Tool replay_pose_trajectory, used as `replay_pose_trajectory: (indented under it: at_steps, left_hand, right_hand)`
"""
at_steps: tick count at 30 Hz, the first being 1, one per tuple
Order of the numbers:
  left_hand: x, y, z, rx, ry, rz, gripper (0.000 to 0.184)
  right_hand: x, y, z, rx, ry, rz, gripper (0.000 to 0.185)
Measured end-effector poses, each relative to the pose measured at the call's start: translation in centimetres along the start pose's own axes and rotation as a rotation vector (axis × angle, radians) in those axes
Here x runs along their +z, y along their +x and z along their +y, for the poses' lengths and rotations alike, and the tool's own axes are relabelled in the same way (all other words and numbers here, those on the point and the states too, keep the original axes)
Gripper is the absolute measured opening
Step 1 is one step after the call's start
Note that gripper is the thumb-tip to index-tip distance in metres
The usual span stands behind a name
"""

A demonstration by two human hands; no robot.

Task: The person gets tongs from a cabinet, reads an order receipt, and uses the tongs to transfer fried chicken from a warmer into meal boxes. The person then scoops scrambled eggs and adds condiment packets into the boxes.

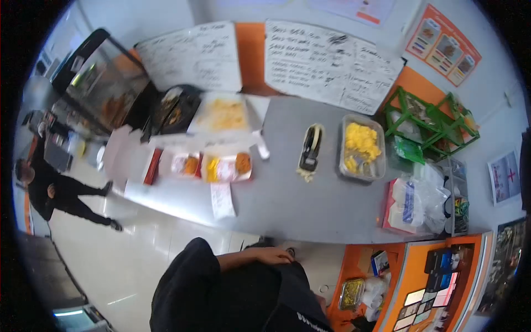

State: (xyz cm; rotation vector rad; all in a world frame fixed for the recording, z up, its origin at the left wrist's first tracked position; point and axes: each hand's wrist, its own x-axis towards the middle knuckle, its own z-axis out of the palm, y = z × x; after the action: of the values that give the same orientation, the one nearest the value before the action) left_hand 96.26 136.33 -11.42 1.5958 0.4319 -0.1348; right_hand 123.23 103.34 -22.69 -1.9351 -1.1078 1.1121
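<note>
My left hand (275,255) lies across the front of my dark clothing, below the near edge of the metal table (298,216). Its fingers look stretched out, with nothing visible in them. My right hand is out of view; only a sliver of skin shows at my right side. On the table's left part stand open food boxes with fried pieces and packets, one box (243,178) and a smaller red-edged one (197,172). A paper receipt (222,200) lies by the table's near edge. Farther right are a tape dispenser (311,148) and a clear container (378,175) of yellow food.
A glass display case (105,83) stands at the left, beside a tray of pale yellow food (222,113). Green racks (426,124) and plastic bags (428,202) crowd the right end. Orange shelves (406,263) stand below. A person (50,185) is at the far left.
</note>
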Motion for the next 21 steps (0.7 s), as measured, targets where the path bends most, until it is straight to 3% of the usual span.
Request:
replay_pose_trajectory:
  at_steps: [2, 6, 12, 14, 16, 18, 19, 20, 21]
  left_hand:
    - [1.9, -4.3, 0.8, -0.165, -0.174, 0.058, 0.046]
    - [8.0, -9.9, 0.2, -0.206, -0.255, 0.281, 0.049]
    - [13.0, -18.1, 0.0, -0.208, -0.429, 0.608, 0.034]
    - [11.4, -19.2, -0.7, -0.297, -0.645, 0.852, 0.031]
    - [7.3, -18.6, -1.2, -0.333, -0.475, 1.324, 0.032]
    - [1.4, -17.3, -3.0, -0.297, -0.594, 1.674, 0.044]
    - [-1.7, -16.6, -4.9, -0.395, -0.509, 1.715, 0.045]
    - [-4.4, -16.2, -6.7, -0.492, -0.415, 1.747, 0.046]
    - [-7.0, -16.2, -6.8, -0.543, -0.435, 1.674, 0.046]
  right_hand:
    - [-2.9, 0.3, -2.4, 0.162, 0.039, -0.054, 0.04]
    - [-7.7, 1.1, -7.8, 0.415, 0.182, -0.178, 0.04]
    - [-8.8, 1.8, -14.8, 0.699, 0.384, -0.347, 0.041]
    - [-7.1, 2.6, -18.2, 0.799, 0.406, -0.413, 0.041]
    - [-4.6, 4.5, -21.1, 0.857, 0.275, -0.535, 0.042]
    - [-3.1, 10.4, -18.2, 0.405, -0.41, -1.027, 0.046]
    - [0.0, 12.5, -23.8, 0.396, -0.657, -0.969, 0.041]
    - [2.5, 14.9, -19.9, -0.271, -0.333, -0.695, 0.045]
    - [6.3, 16.9, -28.9, 0.096, -0.367, -0.655, 0.046]
